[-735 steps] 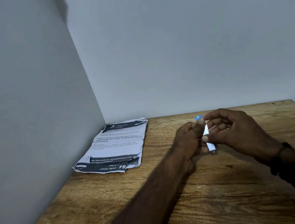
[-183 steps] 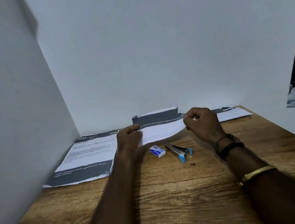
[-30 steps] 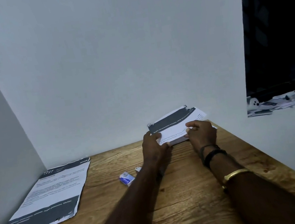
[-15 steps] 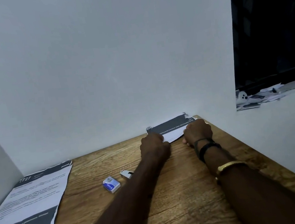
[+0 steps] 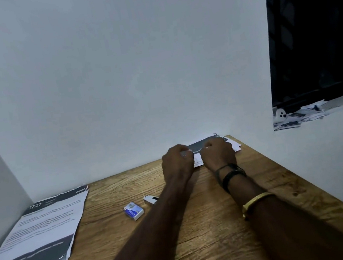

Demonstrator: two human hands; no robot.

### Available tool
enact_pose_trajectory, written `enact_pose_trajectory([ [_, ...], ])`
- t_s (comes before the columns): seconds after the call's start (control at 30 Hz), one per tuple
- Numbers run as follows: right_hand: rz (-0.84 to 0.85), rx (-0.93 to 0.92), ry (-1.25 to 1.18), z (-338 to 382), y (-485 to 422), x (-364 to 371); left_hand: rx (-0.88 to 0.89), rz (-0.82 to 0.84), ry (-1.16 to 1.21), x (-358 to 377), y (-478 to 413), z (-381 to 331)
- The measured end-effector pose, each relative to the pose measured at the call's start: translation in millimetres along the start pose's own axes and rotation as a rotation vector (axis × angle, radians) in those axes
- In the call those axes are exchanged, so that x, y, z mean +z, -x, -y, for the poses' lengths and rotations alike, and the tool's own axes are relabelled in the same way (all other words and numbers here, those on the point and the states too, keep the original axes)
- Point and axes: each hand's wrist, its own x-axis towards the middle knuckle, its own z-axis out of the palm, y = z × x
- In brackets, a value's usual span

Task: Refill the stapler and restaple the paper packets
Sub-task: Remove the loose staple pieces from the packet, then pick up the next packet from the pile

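Note:
A paper packet (image 5: 206,143) with a dark header band lies at the table's far right corner against the wall. My left hand (image 5: 177,162) and my right hand (image 5: 217,154) sit side by side on it, fingers curled and pinching the sheets near the header; they hide most of the packet. The stapler (image 5: 150,199) lies on the table left of my left forearm, which hides most of it, so only its pale end shows. A small blue and white staple box (image 5: 134,210) rests just left of the stapler.
A second packet (image 5: 37,232) with dark bands lies flat at the table's left side by the left wall. The wooden table (image 5: 203,235) ends in a right edge close to my right arm. Loose papers (image 5: 300,114) lie on a window ledge at the right.
The packet, held tilted off the table a second ago, now lies flat in the far right corner. My hands have come closer together on it.

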Motion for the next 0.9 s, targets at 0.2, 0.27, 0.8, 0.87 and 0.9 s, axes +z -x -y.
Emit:
enact_pose_trajectory([
  [0.2,-0.017,-0.176,-0.194,38.9,40.8,11.5,0.031,-0.209,0.207,-46.8,12.1,4.5],
  [0.27,0.019,-0.199,-0.239,52.5,56.4,20.2,0.008,-0.260,0.238,-65.6,15.5,13.5],
  [0.8,0.545,-0.085,-0.391,141.1,160.3,145.0,-0.284,-0.394,0.081,-204.5,52.2,125.0],
  [0.87,0.575,-0.094,-0.366,147.5,166.0,159.8,-0.354,-0.405,0.049,-214.8,50.7,132.9],
  [0.9,0.590,-0.103,-0.340,149.7,167.6,166.7,-0.385,-0.410,0.053,-219.0,50.3,135.8],
])
